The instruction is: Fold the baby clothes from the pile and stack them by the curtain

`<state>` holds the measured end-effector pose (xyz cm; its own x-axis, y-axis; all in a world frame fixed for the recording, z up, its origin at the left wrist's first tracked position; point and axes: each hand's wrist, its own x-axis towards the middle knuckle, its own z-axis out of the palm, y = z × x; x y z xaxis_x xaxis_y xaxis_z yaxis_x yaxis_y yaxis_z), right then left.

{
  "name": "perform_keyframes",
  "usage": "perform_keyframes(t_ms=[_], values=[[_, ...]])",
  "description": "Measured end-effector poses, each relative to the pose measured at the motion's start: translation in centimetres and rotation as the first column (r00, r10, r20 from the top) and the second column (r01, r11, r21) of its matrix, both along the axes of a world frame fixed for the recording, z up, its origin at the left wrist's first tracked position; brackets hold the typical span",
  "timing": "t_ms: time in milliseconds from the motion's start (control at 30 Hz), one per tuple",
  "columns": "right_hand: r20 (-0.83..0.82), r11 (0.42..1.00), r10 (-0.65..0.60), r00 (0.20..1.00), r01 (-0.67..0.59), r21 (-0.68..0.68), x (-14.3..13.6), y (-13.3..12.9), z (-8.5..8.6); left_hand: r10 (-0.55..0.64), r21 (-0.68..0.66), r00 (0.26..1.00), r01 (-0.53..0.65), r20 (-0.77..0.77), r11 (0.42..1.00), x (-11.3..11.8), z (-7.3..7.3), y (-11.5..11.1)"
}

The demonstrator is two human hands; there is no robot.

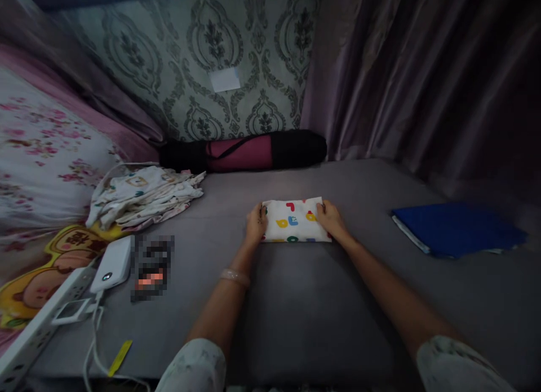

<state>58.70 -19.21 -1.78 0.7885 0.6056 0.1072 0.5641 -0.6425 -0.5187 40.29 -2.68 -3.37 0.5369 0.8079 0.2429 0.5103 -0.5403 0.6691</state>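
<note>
A flat white rectangular bundle (296, 226), which looks like folded cloth, lies on the grey surface in front of me. Red, yellow, blue and green letter shapes are printed on it. My left hand (256, 223) is closed on its left edge, with a pale bangle around that wrist. At the opposite edge, my right hand (332, 218) grips the bundle's right side. Some fingertips of both hands are hidden at the edges.
A heap of printed clothes (147, 192) lies back left. Left of me are a white power bank (113, 262), cables and a power strip (42, 333). A black and maroon roll bag (240, 152) lies along the wall. Blue folded material (456, 228) sits at right.
</note>
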Motion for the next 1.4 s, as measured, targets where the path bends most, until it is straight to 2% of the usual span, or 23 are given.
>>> perform_keyframes(t_ms=[267,533,700,1000,1133,1233,1300,1400], values=[[0.164,0.974,0.022,0.986,0.016,-0.225,-0.9,0.6,-0.7,-0.001,0.068,0.96,0.021,-0.281,0.997,1.0,-0.7,0.7],[0.121,0.963,-0.011,0.993,0.043,-0.266,-0.5,1.1,-1.0,0.045,0.081,0.917,-0.014,-0.396,0.997,1.4,-0.2,0.4],[0.07,0.964,-0.036,0.997,0.053,-0.26,-0.1,1.4,-0.9,0.055,0.091,0.914,-0.02,-0.402,0.996,1.5,-0.3,0.6],[0.04,0.966,-0.12,0.992,0.126,-0.224,-0.5,1.5,-0.3,0.208,0.104,0.88,-0.18,-0.428,0.978,2.2,-0.1,0.6],[0.017,0.967,-0.162,0.987,0.162,-0.196,-0.4,1.4,-0.2,0.211,0.02,0.908,-0.218,-0.361,0.976,1.8,-0.1,1.2],[-0.061,0.966,-0.178,0.982,0.162,-0.203,-0.2,1.2,0.2,0.229,-0.044,0.938,-0.248,-0.262,0.968,0.9,0.1,1.4],[-0.075,0.963,-0.185,0.98,0.165,-0.213,-0.5,1.0,0.8,0.256,0.03,0.946,-0.255,-0.196,0.966,0.5,0.3,1.1],[0.108,0.976,-0.131,0.985,0.148,-0.162,-1.8,1.3,1.7,0.196,0.201,0.967,-0.162,-0.163,0.966,0.8,0.4,-0.3]])
